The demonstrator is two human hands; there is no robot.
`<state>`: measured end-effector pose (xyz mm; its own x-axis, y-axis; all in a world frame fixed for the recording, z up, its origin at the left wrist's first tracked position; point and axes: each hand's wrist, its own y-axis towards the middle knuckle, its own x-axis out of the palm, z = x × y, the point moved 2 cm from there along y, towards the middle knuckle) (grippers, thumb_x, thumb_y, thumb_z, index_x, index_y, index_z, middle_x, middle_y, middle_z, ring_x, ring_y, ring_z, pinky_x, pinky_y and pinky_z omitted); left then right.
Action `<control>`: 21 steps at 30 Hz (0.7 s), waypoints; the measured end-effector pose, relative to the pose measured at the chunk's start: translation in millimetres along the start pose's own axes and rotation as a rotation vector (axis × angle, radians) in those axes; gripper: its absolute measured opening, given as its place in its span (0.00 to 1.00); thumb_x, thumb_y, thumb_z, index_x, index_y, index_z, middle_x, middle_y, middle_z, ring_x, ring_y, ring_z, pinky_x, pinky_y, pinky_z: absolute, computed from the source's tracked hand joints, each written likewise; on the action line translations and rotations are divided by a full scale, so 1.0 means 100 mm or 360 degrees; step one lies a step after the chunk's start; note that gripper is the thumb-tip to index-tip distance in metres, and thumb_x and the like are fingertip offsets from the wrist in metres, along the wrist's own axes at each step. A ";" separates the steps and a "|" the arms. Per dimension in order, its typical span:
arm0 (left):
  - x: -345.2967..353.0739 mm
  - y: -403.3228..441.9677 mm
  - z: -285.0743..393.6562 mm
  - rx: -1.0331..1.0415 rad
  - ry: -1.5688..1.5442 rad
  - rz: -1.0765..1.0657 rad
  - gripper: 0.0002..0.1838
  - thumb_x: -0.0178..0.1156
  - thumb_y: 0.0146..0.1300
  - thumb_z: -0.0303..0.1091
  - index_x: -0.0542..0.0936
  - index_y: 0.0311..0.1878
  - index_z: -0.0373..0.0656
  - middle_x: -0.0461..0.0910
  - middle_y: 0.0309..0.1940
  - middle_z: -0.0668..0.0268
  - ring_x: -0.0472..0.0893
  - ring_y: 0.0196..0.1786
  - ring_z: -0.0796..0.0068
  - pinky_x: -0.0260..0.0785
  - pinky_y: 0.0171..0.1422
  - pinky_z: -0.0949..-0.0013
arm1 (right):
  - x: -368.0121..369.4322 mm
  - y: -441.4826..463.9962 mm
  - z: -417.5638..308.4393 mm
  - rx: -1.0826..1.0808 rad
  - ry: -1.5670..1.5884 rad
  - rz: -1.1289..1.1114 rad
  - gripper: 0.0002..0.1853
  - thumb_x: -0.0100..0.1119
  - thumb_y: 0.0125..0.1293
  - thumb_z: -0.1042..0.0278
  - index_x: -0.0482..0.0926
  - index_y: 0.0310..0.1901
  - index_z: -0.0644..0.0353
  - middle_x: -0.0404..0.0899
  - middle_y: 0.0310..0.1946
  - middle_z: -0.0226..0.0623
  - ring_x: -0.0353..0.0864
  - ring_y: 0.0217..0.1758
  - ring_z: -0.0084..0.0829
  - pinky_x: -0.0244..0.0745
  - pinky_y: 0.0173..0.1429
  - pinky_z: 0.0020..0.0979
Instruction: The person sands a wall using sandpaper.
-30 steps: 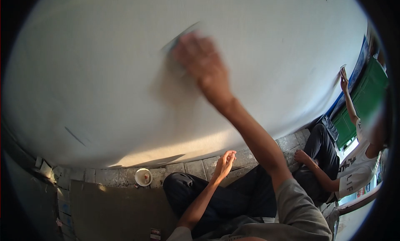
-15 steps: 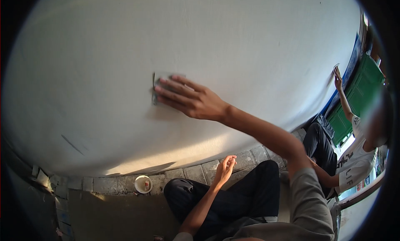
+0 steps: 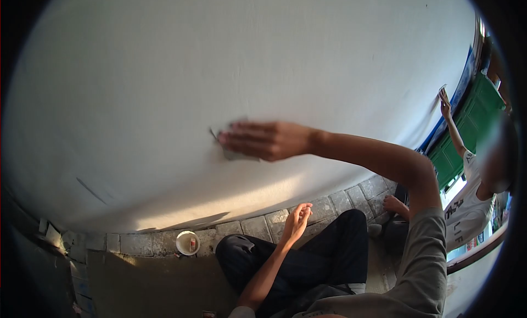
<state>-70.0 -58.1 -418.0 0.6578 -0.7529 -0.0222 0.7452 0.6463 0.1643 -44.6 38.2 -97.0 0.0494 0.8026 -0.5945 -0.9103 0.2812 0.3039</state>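
My right hand [image 3: 266,140] presses a thin grey sheet [image 3: 241,156] flat against the pale wall [image 3: 164,87]; its fingers point left and are slightly blurred, and they cover most of the sheet. My left hand [image 3: 297,219] hovers above my dark trousers with its fingers curled loosely together; whether something small is between them is too small to tell. To its left, a white round tub [image 3: 188,243] with a small reddish item inside sits on the paving blocks by the wall.
At the right sits a co-worker in a white shirt [image 3: 466,213], one raised hand [image 3: 444,102] on the wall with a thin sheet. Behind that person is a green panel [image 3: 466,126]. Grey paving blocks [image 3: 255,228] line the wall's foot. A dark line [image 3: 91,190] marks the wall.
My right hand has come down the wall with the sheet, first to the left and then slightly right, and now points sideways. My left hand has barely moved. The co-worker's raised hand stays on the wall.
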 end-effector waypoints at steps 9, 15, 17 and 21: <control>-0.05 -0.01 0.08 -0.0058 -0.0068 -0.0004 0.18 0.50 0.79 0.45 0.79 0.58 0.42 0.84 0.40 0.65 0.81 0.42 0.76 0.75 0.50 0.69 | -0.86 0.24 1.13 0.0207 -0.0732 0.0270 0.29 0.67 0.59 0.66 0.78 0.65 0.47 0.72 0.70 0.27 0.73 0.72 0.31 0.72 0.75 0.32; -0.07 -0.05 0.15 -0.0023 0.0034 -0.0009 0.18 0.50 0.79 0.45 0.79 0.58 0.43 0.85 0.39 0.64 0.81 0.41 0.76 0.75 0.47 0.69 | -0.69 0.23 0.95 0.0606 -0.0672 0.0235 0.33 0.62 0.62 0.68 0.71 0.71 0.48 0.68 0.74 0.31 0.65 0.77 0.34 0.64 0.80 0.37; -0.07 -0.06 0.17 0.0013 -0.0019 0.0002 0.18 0.50 0.79 0.45 0.79 0.57 0.43 0.85 0.38 0.64 0.81 0.40 0.76 0.75 0.47 0.69 | -0.38 0.09 0.54 0.0349 -0.0476 0.0100 0.33 0.62 0.62 0.70 0.72 0.71 0.51 0.66 0.75 0.34 0.65 0.78 0.34 0.62 0.81 0.41; -0.07 -0.09 0.16 0.0038 0.0027 0.0036 0.18 0.51 0.79 0.45 0.79 0.57 0.43 0.85 0.38 0.64 0.81 0.41 0.76 0.74 0.46 0.69 | -0.16 -0.24 0.20 -0.0030 -0.0113 -0.0154 0.29 0.65 0.64 0.65 0.74 0.68 0.51 0.70 0.72 0.30 0.67 0.76 0.33 0.65 0.81 0.38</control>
<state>-83.2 -60.9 -403.1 0.6764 -0.7357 -0.0350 0.7273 0.6598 0.1888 -14.9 29.0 -80.1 0.1657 0.8078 -0.5657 -0.9073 0.3497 0.2335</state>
